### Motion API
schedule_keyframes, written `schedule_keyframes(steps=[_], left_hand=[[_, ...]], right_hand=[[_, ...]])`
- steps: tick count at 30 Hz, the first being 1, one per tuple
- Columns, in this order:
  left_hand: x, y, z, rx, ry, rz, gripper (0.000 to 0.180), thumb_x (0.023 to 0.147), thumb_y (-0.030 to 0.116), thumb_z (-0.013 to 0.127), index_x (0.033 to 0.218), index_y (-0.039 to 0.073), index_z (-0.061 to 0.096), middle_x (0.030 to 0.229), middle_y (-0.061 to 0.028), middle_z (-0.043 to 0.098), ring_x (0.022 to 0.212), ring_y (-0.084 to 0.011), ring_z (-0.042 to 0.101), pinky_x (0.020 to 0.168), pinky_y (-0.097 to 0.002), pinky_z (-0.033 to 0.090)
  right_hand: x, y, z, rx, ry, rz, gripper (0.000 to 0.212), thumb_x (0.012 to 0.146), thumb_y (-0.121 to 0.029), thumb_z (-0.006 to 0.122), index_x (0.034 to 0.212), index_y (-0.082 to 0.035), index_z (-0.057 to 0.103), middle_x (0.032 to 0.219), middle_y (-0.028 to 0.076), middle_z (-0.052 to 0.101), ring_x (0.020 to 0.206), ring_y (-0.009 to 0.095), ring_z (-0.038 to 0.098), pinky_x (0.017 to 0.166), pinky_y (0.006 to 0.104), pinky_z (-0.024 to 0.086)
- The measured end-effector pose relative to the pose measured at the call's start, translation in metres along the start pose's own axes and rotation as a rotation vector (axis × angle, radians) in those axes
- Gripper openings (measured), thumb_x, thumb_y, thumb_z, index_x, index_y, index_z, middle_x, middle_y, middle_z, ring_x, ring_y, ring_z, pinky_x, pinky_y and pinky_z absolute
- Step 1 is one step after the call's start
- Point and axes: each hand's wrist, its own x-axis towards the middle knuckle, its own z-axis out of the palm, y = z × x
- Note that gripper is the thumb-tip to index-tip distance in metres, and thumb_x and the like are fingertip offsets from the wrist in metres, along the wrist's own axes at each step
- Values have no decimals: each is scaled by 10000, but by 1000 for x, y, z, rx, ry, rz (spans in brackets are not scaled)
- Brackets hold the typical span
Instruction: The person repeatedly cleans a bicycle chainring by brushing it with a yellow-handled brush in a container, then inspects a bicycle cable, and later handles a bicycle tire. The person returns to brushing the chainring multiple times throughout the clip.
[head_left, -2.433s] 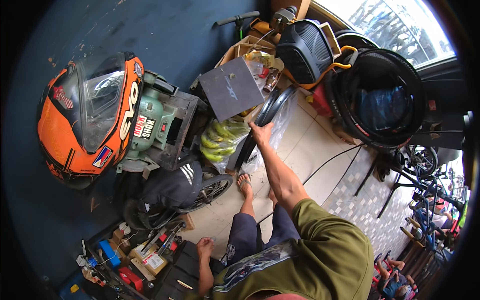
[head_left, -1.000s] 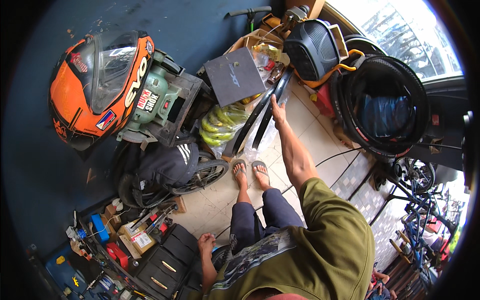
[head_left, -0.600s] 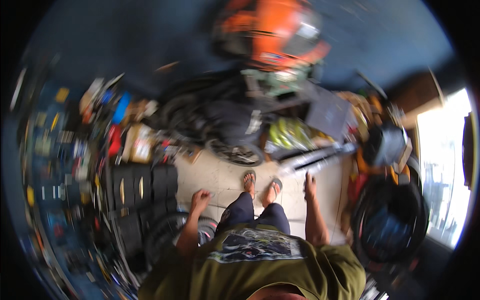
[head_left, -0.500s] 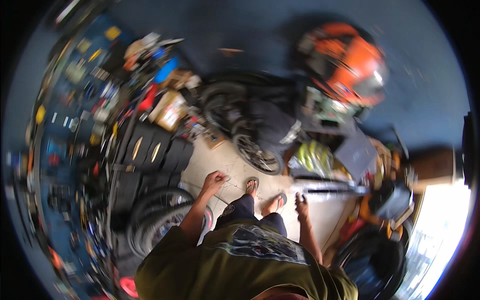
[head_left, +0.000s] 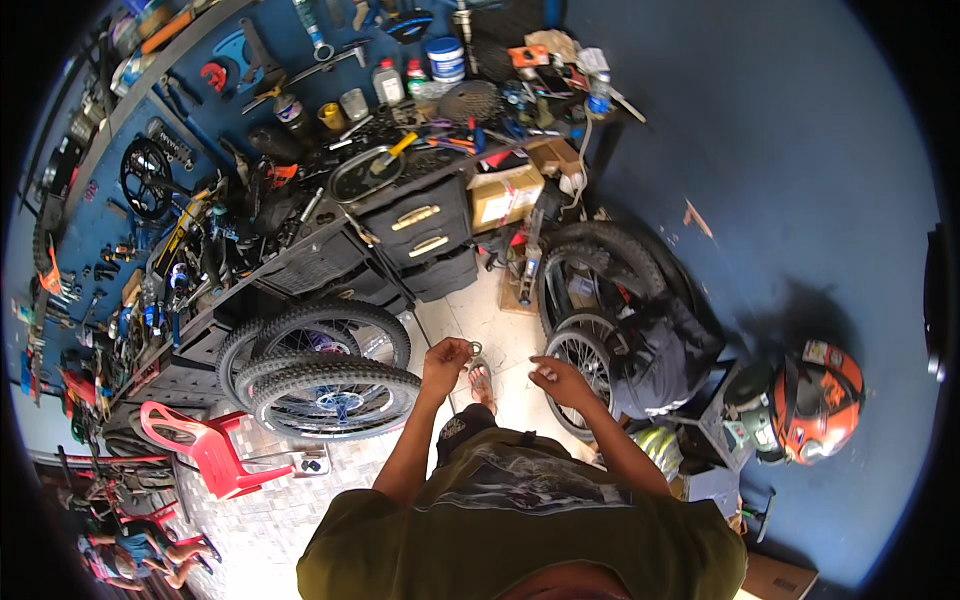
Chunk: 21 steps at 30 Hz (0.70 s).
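Note:
Held in front of my body, my left hand [head_left: 447, 366] pinches a small thin ring [head_left: 476, 348] between thumb and fingertips. The ring looks dark greenish; its exact kind is too small to make out. My right hand [head_left: 563, 382] is raised a short way to the right of it, its fingers partly bent and their tips apart, with nothing visible between them. Neither hand touches the other. Below them are the tiled floor and my sandalled foot [head_left: 481, 378].
Bicycle wheels [head_left: 340, 400] lean at left near a red plastic chair [head_left: 205, 445]. A tool-covered workbench with drawers [head_left: 420, 235] runs along the far left. More wheels [head_left: 580, 360], a dark bag [head_left: 665, 365] and an orange helmet [head_left: 825, 405] stand at right. People [head_left: 150, 550] sit at lower left.
My view has swung left, bringing the workbench and red chair into sight. My right hand has risen from beside my leg toward the left hand, which stays in front with fingers pinched.

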Motion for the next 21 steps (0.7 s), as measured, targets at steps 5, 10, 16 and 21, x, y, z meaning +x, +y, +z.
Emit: schedule_keyframes(steps=[5,10,16,21], left_hand=[[50,47,-48,-45,24,20,146,928,143,703,1014,31,661,880,-9,700,795,-93,653,689,-250,521],[94,94,-82,-65,40,125,178,924,182,724,988,25,668,882,-11,701,792,-87,646,690,-245,515],[143,126,-102,-113,173,176,158,915,136,719,1007,11,694,836,-12,687,719,-71,598,657,-232,497],[201,151,-118,-132,328,225,219,930,104,690,1116,-8,664,898,-29,689,768,-77,619,660,-226,500]], right_hand=[[125,-122,24,98,-52,-307,304,919,-232,705,1167,-60,671,1029,86,701,856,171,668,754,300,528],[202,-194,33,182,-117,-292,238,905,-190,722,1062,-17,673,933,72,704,827,141,665,718,284,525],[277,-232,24,141,-168,-355,205,898,-175,721,996,1,682,903,67,696,815,128,655,694,284,525],[372,-251,9,183,-257,-360,184,916,-192,713,979,-22,684,824,18,672,760,83,602,663,266,496]])
